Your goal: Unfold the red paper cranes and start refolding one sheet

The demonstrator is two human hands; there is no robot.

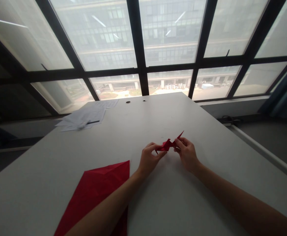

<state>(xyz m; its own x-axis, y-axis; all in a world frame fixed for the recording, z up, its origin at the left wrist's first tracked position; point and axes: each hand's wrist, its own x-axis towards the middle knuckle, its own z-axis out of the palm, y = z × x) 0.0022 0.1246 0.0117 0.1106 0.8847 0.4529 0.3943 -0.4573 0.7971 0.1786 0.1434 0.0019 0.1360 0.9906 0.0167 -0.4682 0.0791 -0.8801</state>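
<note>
A small folded red paper figure (167, 144), pointed at its ends, is held just above the white table between my two hands. My left hand (150, 157) pinches its left part between thumb and fingers. On the other side, my right hand (185, 152) grips the right part, and a thin red point sticks up past the fingertips. Parts of the figure are hidden behind my fingers. Under my left forearm lies a large red paper sheet (98, 186) with creases, partly covered by the arm.
White printed papers (86, 113) lie at the table's far left, with a dark pen-like stick (93, 122) on them. Two small holes, one of them a round cable hole (128, 102), sit near the far edge of the white table (138, 121). Large windows rise behind.
</note>
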